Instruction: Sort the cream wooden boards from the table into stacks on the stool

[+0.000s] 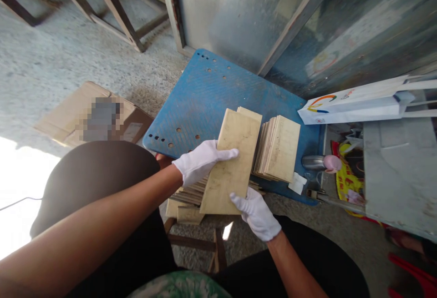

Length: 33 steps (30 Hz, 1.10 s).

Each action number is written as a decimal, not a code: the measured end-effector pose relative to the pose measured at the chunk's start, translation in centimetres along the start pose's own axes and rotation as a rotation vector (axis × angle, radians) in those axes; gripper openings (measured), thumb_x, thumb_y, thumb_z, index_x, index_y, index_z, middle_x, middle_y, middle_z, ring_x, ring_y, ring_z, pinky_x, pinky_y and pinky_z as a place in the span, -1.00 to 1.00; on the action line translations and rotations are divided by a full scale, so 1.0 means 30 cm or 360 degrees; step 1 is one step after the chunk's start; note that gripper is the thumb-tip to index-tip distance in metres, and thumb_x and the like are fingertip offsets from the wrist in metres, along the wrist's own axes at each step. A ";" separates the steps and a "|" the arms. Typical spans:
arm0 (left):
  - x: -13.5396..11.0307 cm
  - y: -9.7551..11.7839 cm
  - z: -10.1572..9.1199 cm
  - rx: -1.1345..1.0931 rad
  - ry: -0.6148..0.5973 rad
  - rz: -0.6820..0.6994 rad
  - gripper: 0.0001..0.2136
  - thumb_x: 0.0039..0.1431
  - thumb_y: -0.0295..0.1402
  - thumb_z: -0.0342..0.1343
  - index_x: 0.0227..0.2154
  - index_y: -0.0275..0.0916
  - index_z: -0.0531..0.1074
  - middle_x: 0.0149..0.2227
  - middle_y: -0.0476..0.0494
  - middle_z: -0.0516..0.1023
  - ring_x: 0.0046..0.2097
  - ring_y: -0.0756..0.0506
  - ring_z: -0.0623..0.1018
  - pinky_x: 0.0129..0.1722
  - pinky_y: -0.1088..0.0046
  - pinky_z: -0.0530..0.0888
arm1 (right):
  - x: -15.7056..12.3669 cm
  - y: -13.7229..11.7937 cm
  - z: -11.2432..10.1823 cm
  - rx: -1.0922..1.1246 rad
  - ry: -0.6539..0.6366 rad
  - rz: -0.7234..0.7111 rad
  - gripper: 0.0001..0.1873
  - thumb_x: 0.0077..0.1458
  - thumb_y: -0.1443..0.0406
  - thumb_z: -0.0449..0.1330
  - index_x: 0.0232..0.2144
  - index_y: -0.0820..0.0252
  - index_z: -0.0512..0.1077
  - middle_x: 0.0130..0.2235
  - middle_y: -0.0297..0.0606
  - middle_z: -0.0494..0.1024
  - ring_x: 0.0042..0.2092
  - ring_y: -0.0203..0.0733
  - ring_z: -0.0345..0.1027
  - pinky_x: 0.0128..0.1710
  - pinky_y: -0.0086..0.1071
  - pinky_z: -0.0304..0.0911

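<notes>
A flat, pale yellow wooden board [228, 170] with faint dark marks is held tilted in front of me, above the near edge of the blue table. My left hand [201, 159], in a white glove, grips its left edge with the thumb lying over the face. At the lower right edge, my gloved right hand [256, 211] pinches it, thumb on top; the fingers behind are hidden. Just right of the board, a stack of similar boards [282, 148] leans together on the table. More boards [189, 193] lie below and behind the held one, partly covered by it.
A blue perforated plastic table [205, 88] stands before me. On its right are a steel cup [312, 162], a white paper scrap [297, 183] and a white paper bag [351, 102]. A cardboard box [82, 93] sits on the floor at left. A metal-panelled wall [232, 20] rises behind.
</notes>
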State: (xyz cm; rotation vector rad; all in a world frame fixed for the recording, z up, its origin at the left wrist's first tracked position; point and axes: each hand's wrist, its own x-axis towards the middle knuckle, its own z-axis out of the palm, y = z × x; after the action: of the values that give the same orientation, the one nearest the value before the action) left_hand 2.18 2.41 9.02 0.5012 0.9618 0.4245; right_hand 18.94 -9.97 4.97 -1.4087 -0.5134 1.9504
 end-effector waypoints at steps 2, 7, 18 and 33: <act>-0.005 -0.009 -0.001 -0.0072 0.0039 -0.0007 -0.61 -0.04 -0.30 0.32 -0.12 -0.30 0.48 -0.18 -0.25 0.61 -0.17 -0.17 0.59 -0.14 0.30 0.53 | 0.011 0.002 -0.015 -0.0212 -0.0037 -0.0007 -0.57 -0.08 0.13 0.38 -0.13 0.13 0.50 -0.06 -0.23 0.57 -0.01 -0.05 0.43 0.10 -0.12 0.27; -0.012 -0.043 0.011 0.0066 -0.0071 -0.0024 -0.56 -0.11 -0.24 0.35 -0.13 -0.32 0.50 -0.18 -0.22 0.61 -0.20 -0.15 0.59 -0.17 0.32 0.53 | 0.030 -0.095 -0.092 -0.0686 0.0255 -0.0119 -0.51 -0.04 0.04 0.32 -0.12 0.19 0.49 -0.12 -0.17 0.60 -0.06 -0.03 0.46 0.04 -0.13 0.31; -0.003 -0.241 0.029 0.1158 -0.0391 0.0023 -0.73 -0.01 -0.27 0.22 -0.26 -0.30 0.59 -0.44 -0.03 0.58 -0.43 0.00 0.47 -0.43 0.55 0.36 | -0.207 -0.225 -0.171 -0.0848 0.0602 -0.0066 -0.51 -0.15 0.13 0.41 -0.15 0.24 0.55 -0.39 -0.22 0.58 -0.49 -0.32 0.30 -0.54 -0.43 0.25; 0.037 -0.152 0.025 0.2572 -0.0308 0.0191 -0.55 0.00 -0.22 0.18 -0.01 -0.22 0.49 -0.11 -0.26 0.59 -0.10 -0.24 0.57 -0.13 0.35 0.45 | -0.302 -0.045 -0.193 -0.1165 0.0878 0.0075 -0.50 -0.06 -0.04 0.28 -0.25 0.25 0.48 -0.37 -0.20 0.57 -0.36 -0.20 0.42 -0.38 -0.37 0.31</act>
State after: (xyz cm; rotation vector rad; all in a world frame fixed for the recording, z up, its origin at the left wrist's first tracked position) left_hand 3.94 -0.82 6.00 2.0112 0.9257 -0.4142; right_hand 26.52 -15.87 9.99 -2.3213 -0.9774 1.3380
